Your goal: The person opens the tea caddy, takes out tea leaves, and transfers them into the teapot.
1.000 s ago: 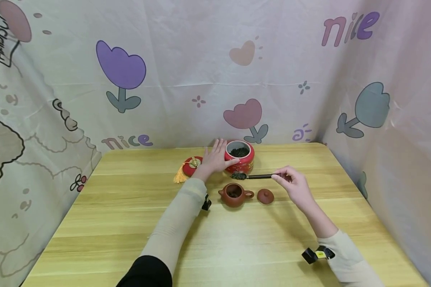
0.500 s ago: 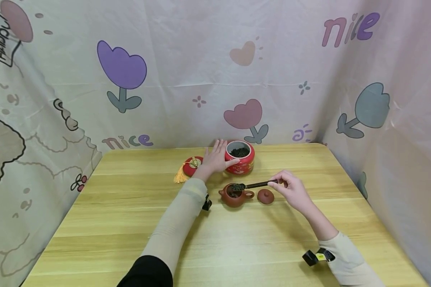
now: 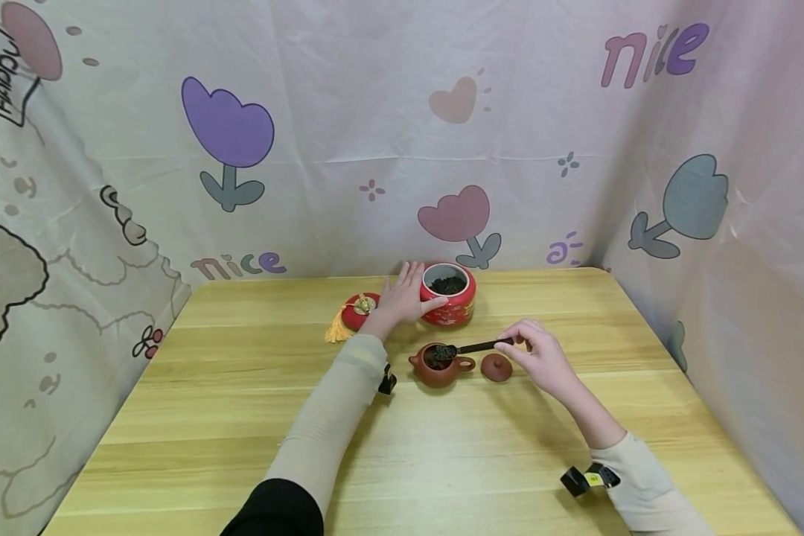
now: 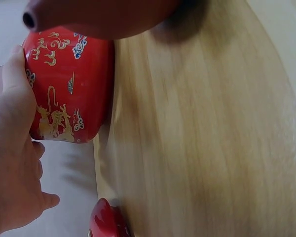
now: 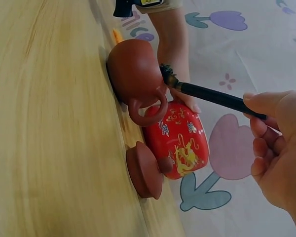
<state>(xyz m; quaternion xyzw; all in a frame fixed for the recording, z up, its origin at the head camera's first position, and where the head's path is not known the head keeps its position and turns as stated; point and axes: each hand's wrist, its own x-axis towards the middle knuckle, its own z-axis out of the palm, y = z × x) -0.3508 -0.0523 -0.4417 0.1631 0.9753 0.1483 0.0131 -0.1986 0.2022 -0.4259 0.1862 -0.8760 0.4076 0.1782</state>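
My right hand [image 3: 539, 357] pinches the dark handle of a tea scoop [image 3: 477, 347] between thumb and fingers. Dark tea leaves sit heaped on its tip, which is over the mouth of a small brown clay teapot [image 3: 435, 378]. In the right wrist view the leaves [image 5: 166, 70] show right at the pot's rim. My left hand [image 3: 402, 299] rests against the left side of a red tea jar [image 3: 450, 314], fingers straight and spread, thumb lying along its front. The jar stands uncovered with dark tea leaves [image 3: 447, 285] inside; its gold dragon decoration [image 4: 56, 121] shows in the left wrist view.
The teapot's lid [image 3: 496, 368] lies right of its handle. Left of the jar lies its red lid [image 3: 353, 316] with a yellow tassel [image 3: 337, 327]. A printed cloth [image 3: 335, 134] hangs behind the wooden table [image 3: 241, 417].
The right hand has brought the loaded tea scoop down and forward from beside the red jar to the teapot's mouth, its tip dipping lower. The left hand has stayed at the jar.
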